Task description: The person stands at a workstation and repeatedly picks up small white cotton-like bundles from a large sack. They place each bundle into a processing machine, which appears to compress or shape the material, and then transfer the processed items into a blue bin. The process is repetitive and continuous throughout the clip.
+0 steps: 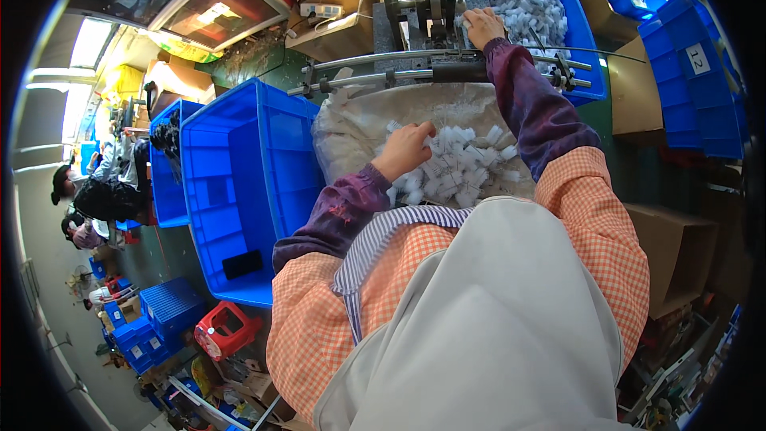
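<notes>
My left hand (pixel 405 152) is over a heap of small whitish translucent plastic pieces (pixel 459 164), its fingers curled together. Whatever may be between them is too small to make out. The heap lies on a pale, dusty cloth (pixel 351 124) spread in front of me. Farther off, my right hand (pixel 483 29) rests at the right side of a dark metal bench machine (pixel 423 20). Its fingers are bent and drawn together against the machine, and their tips are partly hidden. I cannot see what they grip.
Metal rods (pixel 367 70) cross in front of the machine. A blue bin (pixel 576 20) of similar pieces stands at the far right. On the left is a deep blue crate (pixel 231 152) with a dark flat object inside. Cardboard boxes, a red stool (pixel 227 331) and other people surround the area.
</notes>
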A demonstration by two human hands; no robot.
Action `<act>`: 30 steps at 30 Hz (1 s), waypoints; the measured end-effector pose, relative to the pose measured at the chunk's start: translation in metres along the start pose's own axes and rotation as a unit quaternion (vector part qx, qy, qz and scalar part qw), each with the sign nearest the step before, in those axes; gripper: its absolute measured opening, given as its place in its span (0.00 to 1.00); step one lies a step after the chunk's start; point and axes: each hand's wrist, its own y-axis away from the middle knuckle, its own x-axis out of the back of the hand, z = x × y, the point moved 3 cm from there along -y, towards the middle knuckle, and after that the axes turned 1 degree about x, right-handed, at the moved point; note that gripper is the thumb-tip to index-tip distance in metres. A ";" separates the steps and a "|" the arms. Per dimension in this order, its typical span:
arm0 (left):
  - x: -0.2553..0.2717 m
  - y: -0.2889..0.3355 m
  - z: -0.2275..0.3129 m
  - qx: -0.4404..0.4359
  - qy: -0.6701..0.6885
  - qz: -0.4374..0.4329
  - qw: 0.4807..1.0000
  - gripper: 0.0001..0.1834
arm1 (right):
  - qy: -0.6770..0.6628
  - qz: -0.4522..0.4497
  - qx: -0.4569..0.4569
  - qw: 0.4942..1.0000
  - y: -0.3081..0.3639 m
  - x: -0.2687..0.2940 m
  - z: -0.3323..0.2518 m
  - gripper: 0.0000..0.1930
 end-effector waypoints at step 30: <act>0.032 -0.012 0.009 -0.051 0.043 0.231 0.971 0.16 | 0.059 0.028 -0.067 0.996 0.016 0.011 -0.057 0.14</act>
